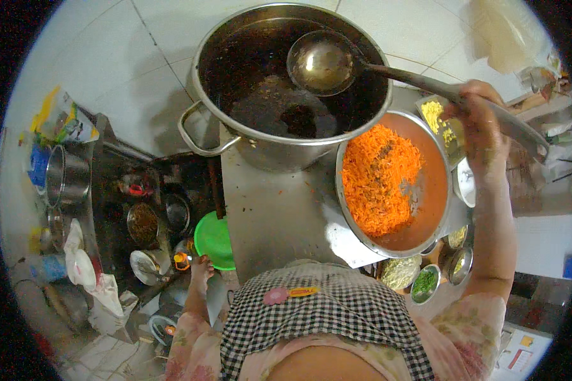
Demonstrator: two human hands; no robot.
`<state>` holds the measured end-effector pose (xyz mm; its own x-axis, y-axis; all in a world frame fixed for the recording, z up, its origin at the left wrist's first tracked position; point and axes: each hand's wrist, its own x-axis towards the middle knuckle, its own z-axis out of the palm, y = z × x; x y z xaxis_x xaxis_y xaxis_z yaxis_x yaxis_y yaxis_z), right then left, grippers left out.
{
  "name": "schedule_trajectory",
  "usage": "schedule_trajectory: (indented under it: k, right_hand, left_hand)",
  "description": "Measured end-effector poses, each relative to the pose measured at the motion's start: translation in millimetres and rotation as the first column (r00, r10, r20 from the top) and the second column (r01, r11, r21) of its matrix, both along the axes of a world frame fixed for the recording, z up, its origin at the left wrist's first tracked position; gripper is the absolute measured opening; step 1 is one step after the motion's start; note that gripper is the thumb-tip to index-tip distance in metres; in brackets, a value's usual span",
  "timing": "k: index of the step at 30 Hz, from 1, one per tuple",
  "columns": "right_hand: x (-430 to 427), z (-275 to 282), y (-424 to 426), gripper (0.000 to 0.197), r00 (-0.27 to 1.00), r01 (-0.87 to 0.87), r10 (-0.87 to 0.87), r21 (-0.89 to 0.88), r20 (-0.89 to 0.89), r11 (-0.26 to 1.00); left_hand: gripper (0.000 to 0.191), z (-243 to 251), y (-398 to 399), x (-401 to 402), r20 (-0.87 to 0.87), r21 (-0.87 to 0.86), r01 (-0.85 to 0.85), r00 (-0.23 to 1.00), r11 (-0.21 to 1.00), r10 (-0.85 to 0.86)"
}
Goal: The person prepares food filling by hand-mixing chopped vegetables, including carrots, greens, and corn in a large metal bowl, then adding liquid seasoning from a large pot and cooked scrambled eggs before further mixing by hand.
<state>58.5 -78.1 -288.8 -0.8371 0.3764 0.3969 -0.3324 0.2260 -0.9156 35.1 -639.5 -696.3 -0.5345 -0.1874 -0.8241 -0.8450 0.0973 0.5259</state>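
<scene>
My right hand [481, 126] grips the long metal handle of a ladle [321, 62]. The ladle's bowl is over the inside of a large stainless steel pot [271, 155]. Dark liquid [252, 102], partly covered by a paler film, fills much of the pot. Beside the pot, a metal bowl [431, 200] contains shredded orange carrot [379, 185] with dark specks on top. My left hand [202, 267] hangs low at the left, by the edge of a green plastic basin [214, 238]; whether its fingers touch anything is unclear.
Pot and bowl stand on a metal worktop [271, 219]. A tray of yellow pieces [434, 116] lies behind the bowl. Lower right are a dish of chopped greens [425, 284] and other small bowls. At left, a dark stove area [119, 190] carries pans and a steel pot [71, 176].
</scene>
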Motion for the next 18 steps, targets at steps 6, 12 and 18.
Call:
schedule_trajectory:
  k: [6, 12, 18]
  right_hand:
    - [-43, -10, -48, 0.006, 0.958, -0.261, 0.183, 0.406, 0.220, 0.876]
    - [-56, -17, -57, 0.009, 0.930, -0.363, 0.301, 0.645, 0.210, 0.672]
    - [-57, -18, -52, 0.014, 0.933, -0.043, 0.068, -0.079, 0.353, 0.996]
  left_hand:
    - [0.020, -24, -26, 17, 0.011, 0.021, -0.145, 0.989, 0.989, 0.145]
    - [0.012, 27, -9, 28, -0.030, -0.040, -0.109, 0.994, 0.993, 0.108]
    - [0.010, 54, 13, 7, 0.039, -0.019, -0.082, 0.996, 0.996, 0.083]
